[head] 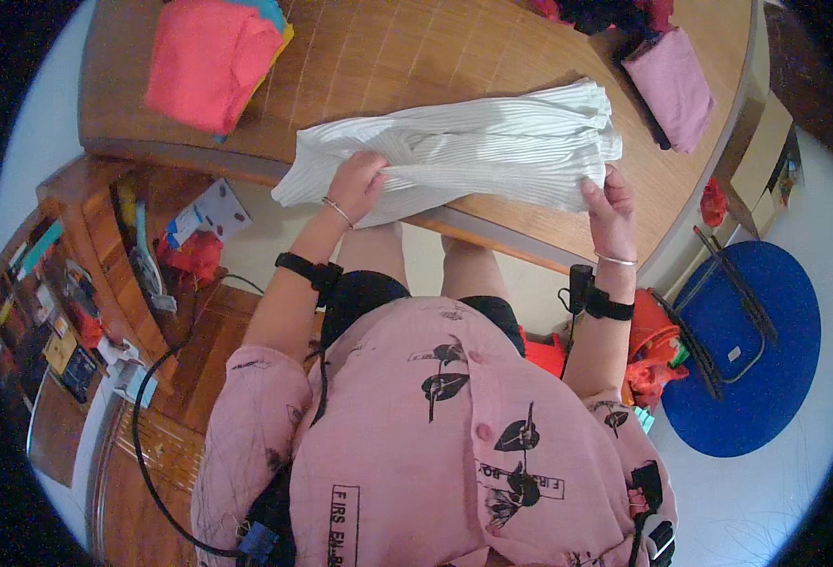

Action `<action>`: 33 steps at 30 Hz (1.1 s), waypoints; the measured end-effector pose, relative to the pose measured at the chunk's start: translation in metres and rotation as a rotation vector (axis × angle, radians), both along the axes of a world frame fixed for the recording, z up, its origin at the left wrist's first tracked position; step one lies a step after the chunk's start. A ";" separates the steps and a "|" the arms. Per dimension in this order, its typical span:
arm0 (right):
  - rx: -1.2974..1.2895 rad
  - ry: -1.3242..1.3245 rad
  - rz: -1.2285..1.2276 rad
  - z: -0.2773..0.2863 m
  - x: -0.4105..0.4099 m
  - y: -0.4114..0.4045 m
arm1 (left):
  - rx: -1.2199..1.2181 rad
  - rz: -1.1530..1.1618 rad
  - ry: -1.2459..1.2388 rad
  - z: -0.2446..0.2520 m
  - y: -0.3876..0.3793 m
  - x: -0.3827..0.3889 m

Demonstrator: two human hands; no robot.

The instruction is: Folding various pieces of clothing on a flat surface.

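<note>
A white ribbed knit garment (487,152) lies lengthwise across the front of the wooden table (402,57), partly folded over itself. Its left end and lower edge hang over the table's front edge. My left hand (361,186) grips a fold of the fabric near the garment's left part. At the right end, my right hand (611,202) pinches the lower corner between thumb and fingers. Layers of the ribbed hem fan out just above that hand. Which part of the garment lies underneath is hidden.
A stack of folded cloths, coral on top (211,67), sits at the table's left. To the right lie a folded pink cloth (672,88) and dark clothes (615,14). A blue round folding table (750,354) leans at right; a wooden shelf (126,283) stands left.
</note>
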State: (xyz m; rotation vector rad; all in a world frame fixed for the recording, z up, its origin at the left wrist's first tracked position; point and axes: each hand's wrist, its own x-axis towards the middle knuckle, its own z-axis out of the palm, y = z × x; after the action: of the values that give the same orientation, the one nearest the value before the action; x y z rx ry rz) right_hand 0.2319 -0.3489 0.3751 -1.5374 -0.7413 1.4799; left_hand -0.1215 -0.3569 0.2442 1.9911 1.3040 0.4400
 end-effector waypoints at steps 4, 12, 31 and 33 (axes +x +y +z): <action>0.013 -0.225 0.023 -0.022 0.017 0.006 | -0.132 0.128 -0.031 0.007 0.008 -0.006; 0.102 -0.523 0.021 -0.093 0.048 0.031 | -0.077 0.132 0.170 -0.006 0.024 -0.010; 0.153 -1.034 0.303 -0.086 -0.015 -0.001 | 0.161 0.872 0.358 -0.076 -0.077 -0.118; 0.265 -0.935 0.427 -0.097 -0.032 -0.022 | 0.107 0.848 0.242 -0.080 -0.079 -0.126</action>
State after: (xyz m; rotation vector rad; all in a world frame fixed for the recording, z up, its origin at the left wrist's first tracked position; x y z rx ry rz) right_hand 0.1995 -0.3714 0.2784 -1.9090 -1.8132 0.8025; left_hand -0.2473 -0.4358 0.1646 1.5128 2.3081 0.6723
